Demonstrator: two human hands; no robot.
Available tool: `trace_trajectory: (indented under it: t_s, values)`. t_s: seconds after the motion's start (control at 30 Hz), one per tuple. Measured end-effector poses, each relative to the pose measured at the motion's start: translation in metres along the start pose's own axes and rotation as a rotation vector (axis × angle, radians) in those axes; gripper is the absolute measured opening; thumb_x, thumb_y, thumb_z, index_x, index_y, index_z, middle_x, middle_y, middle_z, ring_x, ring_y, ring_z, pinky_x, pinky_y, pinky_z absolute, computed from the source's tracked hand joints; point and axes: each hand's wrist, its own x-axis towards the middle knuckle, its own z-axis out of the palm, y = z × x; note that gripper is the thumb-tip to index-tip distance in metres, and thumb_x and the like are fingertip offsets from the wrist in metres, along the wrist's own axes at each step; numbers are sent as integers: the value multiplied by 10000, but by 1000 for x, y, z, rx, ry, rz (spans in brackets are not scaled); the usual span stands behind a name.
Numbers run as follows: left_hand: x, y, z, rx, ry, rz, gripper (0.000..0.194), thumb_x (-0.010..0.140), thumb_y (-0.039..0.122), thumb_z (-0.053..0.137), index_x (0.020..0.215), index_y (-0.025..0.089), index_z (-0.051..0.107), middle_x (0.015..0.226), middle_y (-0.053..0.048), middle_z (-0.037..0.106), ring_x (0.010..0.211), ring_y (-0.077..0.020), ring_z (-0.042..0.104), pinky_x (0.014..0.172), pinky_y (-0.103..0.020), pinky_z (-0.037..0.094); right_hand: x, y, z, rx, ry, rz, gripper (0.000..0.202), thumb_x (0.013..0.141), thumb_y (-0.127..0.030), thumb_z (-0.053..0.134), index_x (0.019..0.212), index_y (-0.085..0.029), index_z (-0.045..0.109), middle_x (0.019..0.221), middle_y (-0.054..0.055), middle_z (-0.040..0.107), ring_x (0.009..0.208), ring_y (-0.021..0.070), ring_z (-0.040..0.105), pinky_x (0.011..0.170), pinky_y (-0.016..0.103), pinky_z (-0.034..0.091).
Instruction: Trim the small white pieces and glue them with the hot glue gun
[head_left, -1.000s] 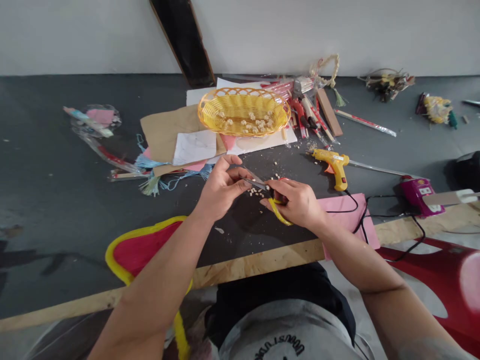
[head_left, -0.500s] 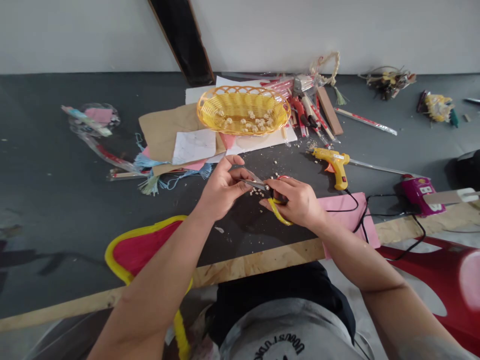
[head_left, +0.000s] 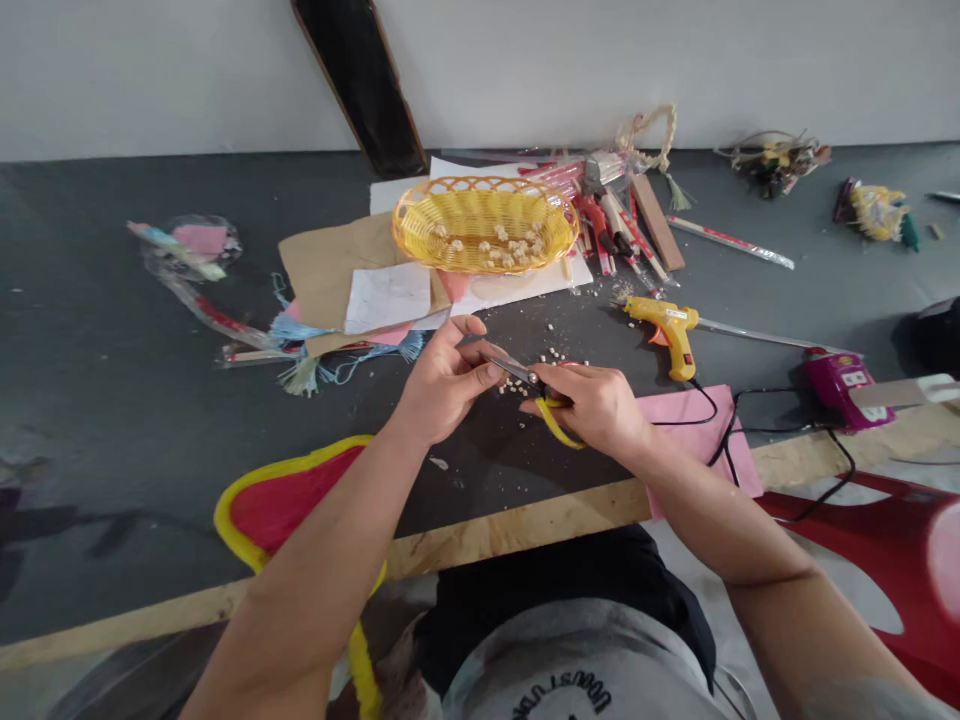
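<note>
My right hand [head_left: 596, 400] is wrapped round a pair of scissors [head_left: 555, 418] with yellow and red on the handles. Their blades point left, to the fingertips of my left hand [head_left: 450, 378], and look nearly closed. The left thumb and fingers are pinched together at the blade tips; whatever they hold is too small or hidden to name. Small pale cut bits [head_left: 514, 386] lie scattered on the dark table under the scissors. Beyond the hands stands a yellow woven basket [head_left: 486, 192] with several small pale clusters in it.
A yellow glue gun [head_left: 671, 325] lies to the right, its cord running to a purple power socket [head_left: 844, 385]. Behind are wrapped sticks [head_left: 637, 235] and a wooden strip [head_left: 658, 222]. Left are brown paper [head_left: 319, 255] and blue tassels [head_left: 296, 328]. A red, yellow-edged piece [head_left: 292, 500] hangs over the front edge.
The scissor blades, spread apart half a second ago, have closed together at the left fingertips. Both hands stay in nearly the same place.
</note>
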Motion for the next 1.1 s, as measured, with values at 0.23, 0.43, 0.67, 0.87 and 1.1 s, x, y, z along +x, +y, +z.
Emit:
trace_trajectory:
  t_s: [0.23, 0.43, 0.67, 0.87, 1.1]
  values:
    - [-1, 2, 0, -14, -25, 8, 517, 670, 213, 876, 1001, 226, 479, 730, 38, 703, 659, -124, 654, 658, -242, 500, 3, -1, -3, 65, 60, -11, 426, 890, -507, 665, 1149, -170, 694, 845, 67, 681, 802, 190, 645, 751, 276, 499]
    - [-1, 3, 0, 0, -25, -24, 502, 672, 175, 848, 999, 224, 470, 711, 51, 684, 646, -107, 645, 656, -220, 488, 2, -2, 0, 43, 34, -36, 415, 893, -510, 660, 1150, -187, 692, 861, 73, 690, 824, 199, 649, 769, 296, 521]
    - [-1, 2, 2, 36, -34, -15, 509, 667, 200, 861, 987, 225, 466, 710, 46, 691, 656, -114, 653, 655, -222, 490, 2, -1, 0, 45, 20, -50, 413, 905, -499, 652, 1153, -171, 690, 826, 63, 689, 788, 182, 641, 732, 272, 501]
    - [1, -3, -2, 88, -5, 6, 510, 674, 248, 863, 985, 231, 461, 730, 42, 691, 641, -109, 647, 636, -218, 492, 1, 0, 2, 45, -8, -28, 323, 904, -464, 672, 1068, -189, 720, 707, 6, 655, 614, 125, 583, 602, 233, 427]
    - [-3, -4, -5, 875, -16, 128, 157, 811, 246, 711, 904, 218, 587, 833, 9, 680, 778, -146, 659, 747, -276, 505, 7, 9, -21, 292, 400, 259, 392, 884, -538, 656, 1074, -198, 703, 723, -19, 626, 561, 93, 505, 530, 221, 420]
